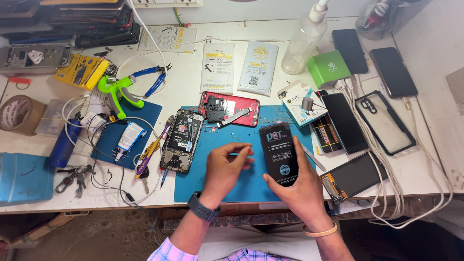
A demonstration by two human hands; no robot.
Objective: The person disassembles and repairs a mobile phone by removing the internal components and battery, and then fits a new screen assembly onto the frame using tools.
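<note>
My right hand (302,191) holds a black phone screen panel (279,152) upright over the blue work mat (241,186), gripping its lower end. My left hand (226,169) hovers just left of the panel, fingers curled with thumb and forefinger pinched together; whether something tiny sits between them I cannot tell. An opened phone body with exposed circuit board (181,140) lies at the mat's left edge. A red phone back shell (230,109) with a black part on it lies at the mat's far edge.
Several dark phones and a clear case (385,121) lie at right with white cables (386,188). Green-handled pliers (117,89), a tube (129,137) on a smaller blue mat, tape roll (17,112), spray bottle (304,38), green box (328,68) and packets crowd the table.
</note>
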